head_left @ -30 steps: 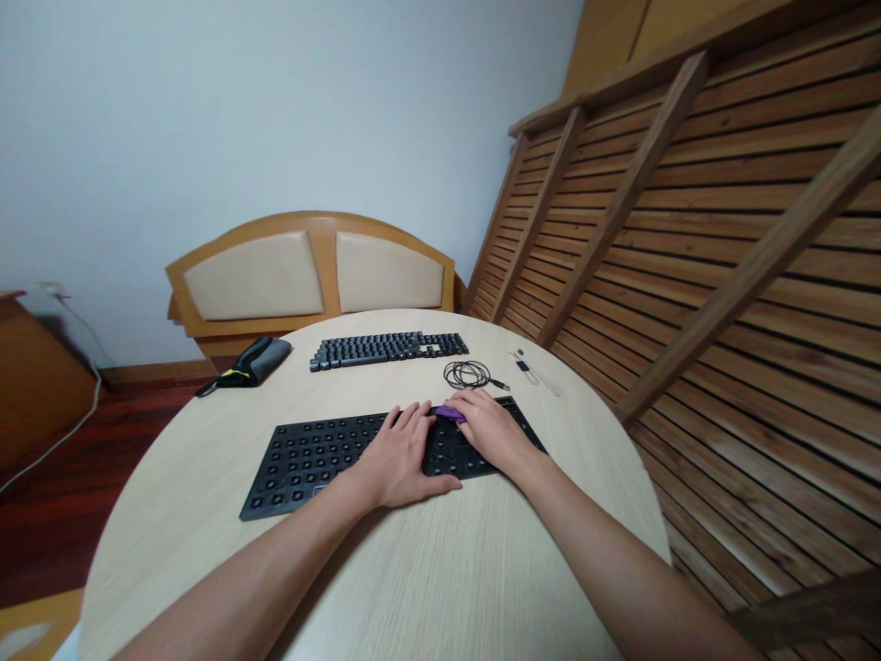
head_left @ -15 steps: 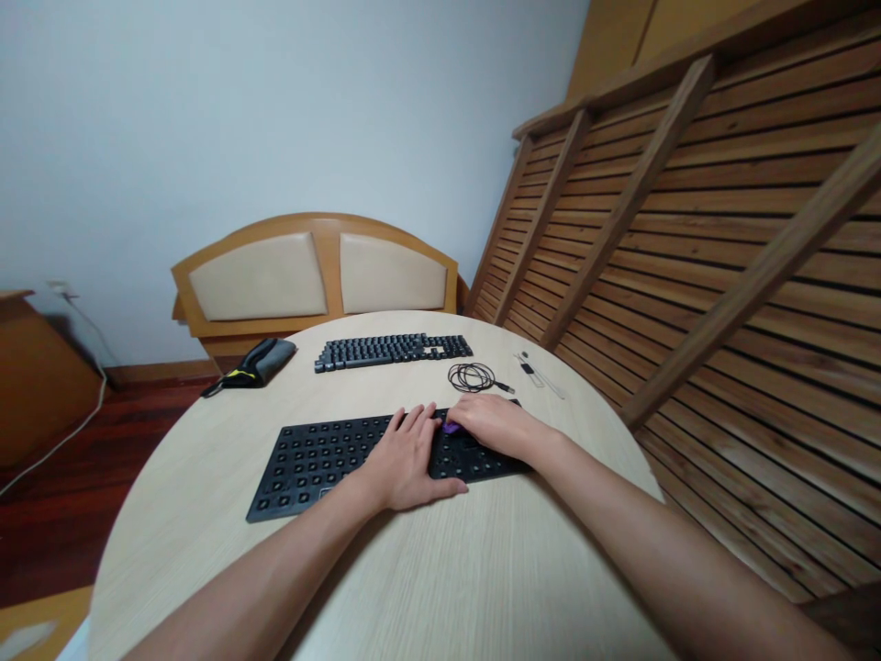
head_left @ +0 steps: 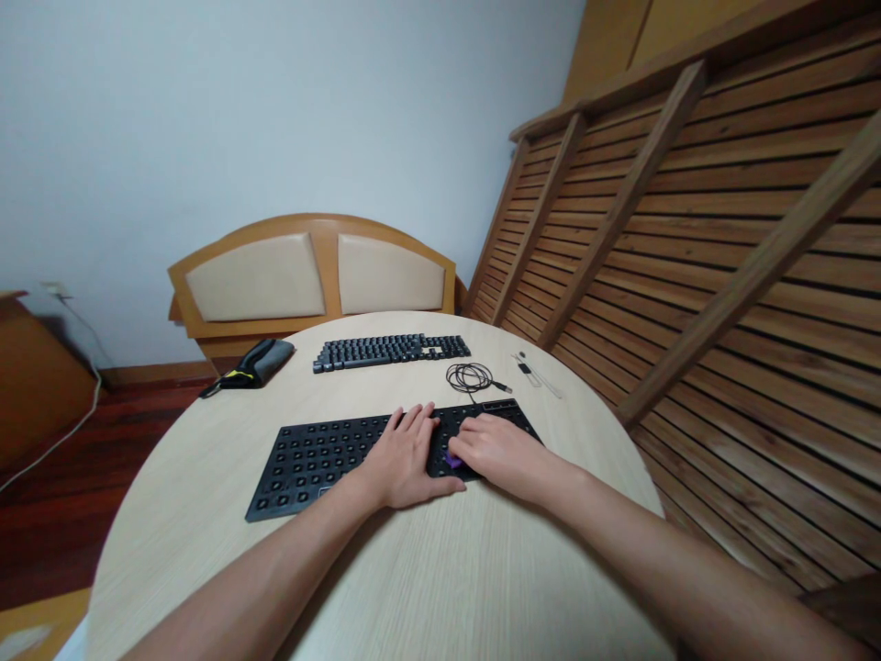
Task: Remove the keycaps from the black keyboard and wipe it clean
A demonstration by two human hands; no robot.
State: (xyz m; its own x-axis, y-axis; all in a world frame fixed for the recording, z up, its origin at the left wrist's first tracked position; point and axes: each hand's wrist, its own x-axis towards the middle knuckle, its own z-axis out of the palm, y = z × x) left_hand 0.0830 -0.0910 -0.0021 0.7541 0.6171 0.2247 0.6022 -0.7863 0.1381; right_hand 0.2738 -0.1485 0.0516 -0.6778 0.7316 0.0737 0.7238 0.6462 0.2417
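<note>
A black keyboard [head_left: 303, 464] with its keycaps off lies in front of me, bare switches showing across it. My left hand [head_left: 407, 462] rests flat on its middle, fingers stretched out, thumb pointing right past the near edge. Over the keyboard's right part, my right hand [head_left: 499, 450] curls its fingers down on a small purple lump [head_left: 452, 459]. Most of that lump is hidden under the fingers, so its exact kind is unclear. It touches the keyboard's surface close to the near edge.
Loose dark keycaps [head_left: 385, 351] stand in keyboard order at the back of the round table [head_left: 440, 588]. A coiled USB cable [head_left: 472, 376], a wire keycap puller [head_left: 526, 369], a thin white stick [head_left: 549, 378] and a grey-black pouch [head_left: 258, 364] lie around.
My right hand has moved toward me with the purple lump, from the keyboard's far side to near its front edge, uncovering the top right corner. My left hand stays put.
</note>
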